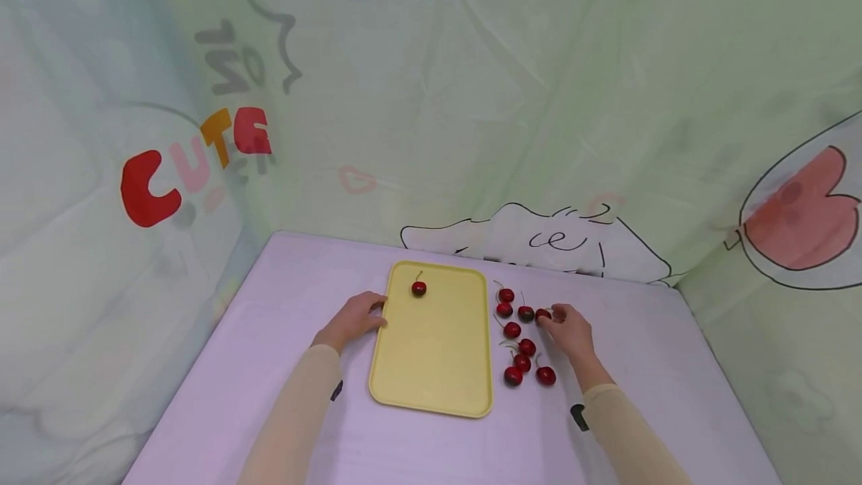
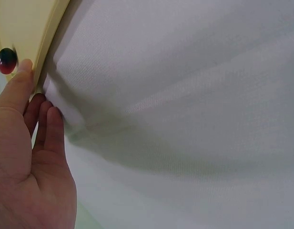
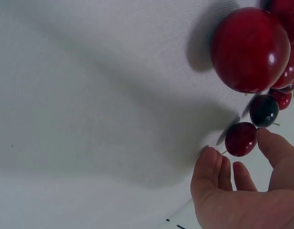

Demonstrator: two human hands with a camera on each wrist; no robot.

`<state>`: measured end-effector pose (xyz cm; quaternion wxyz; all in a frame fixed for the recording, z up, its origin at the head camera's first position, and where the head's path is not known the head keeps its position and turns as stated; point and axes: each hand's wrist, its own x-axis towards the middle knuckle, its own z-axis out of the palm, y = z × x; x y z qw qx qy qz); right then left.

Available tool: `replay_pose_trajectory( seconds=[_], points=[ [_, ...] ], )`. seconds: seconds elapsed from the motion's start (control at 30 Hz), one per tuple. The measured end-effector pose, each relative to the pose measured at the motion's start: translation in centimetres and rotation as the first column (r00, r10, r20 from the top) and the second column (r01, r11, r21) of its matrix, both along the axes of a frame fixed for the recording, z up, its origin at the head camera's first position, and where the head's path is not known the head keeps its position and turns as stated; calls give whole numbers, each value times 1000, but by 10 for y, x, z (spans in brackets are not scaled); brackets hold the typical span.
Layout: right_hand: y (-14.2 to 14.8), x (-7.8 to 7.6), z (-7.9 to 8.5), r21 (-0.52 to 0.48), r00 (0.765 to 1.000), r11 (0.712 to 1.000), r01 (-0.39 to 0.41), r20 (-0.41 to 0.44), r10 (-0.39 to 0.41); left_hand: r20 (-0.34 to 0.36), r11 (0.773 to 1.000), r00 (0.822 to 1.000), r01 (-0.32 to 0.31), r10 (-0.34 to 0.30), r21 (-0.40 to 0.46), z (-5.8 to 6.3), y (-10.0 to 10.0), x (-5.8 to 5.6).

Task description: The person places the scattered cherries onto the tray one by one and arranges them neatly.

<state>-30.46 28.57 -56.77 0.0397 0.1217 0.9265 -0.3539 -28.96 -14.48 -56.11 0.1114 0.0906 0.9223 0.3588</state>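
A yellow tray lies on the table, with one stemmed cherry near its far left corner. At the tray's left rim, my left hand pinches the edge; in the left wrist view the thumb lies over the rim and the fingers are at its outer side. My right hand is over the right side of a group of cherries. In the right wrist view a dark red cherry sits between the parted thumb and fingers, close to the thumb tip.
Several cherries stand right of the tray, including a cherry nearest the front. A pale lilac cloth covers the table. Printed fabric hangs behind and on both sides.
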Motion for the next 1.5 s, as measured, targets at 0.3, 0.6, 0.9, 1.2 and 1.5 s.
replay_pose_trajectory(
  seconds=[0.3, 0.6, 0.9, 1.2, 1.5],
  points=[
    [-3, -6, -4, 4, 1000, 1000, 15, 22, -15, 9, 1000, 1000, -14, 14, -1, -1, 1, 0],
    [-5, -8, -7, 25, 999, 1000, -18, 28, 17, -4, 1000, 1000, -9, 9, -5, -2, 1, -1],
    [-5, -6, -8, 33, 1000, 999, -13, 18, 12, 6, 1000, 1000, -14, 14, -8, -4, 1, -1],
    [-7, -3, 4, 42, 1000, 999, -6, 3, 6, 0, 1000, 1000, -5, 5, -1, 2, 1, 0],
    [-11, -9, 12, 12, 999, 1000, 19, -48, -18, -7, 1000, 1000, 2, -2, -1, -1, 0, -1]
  ],
)
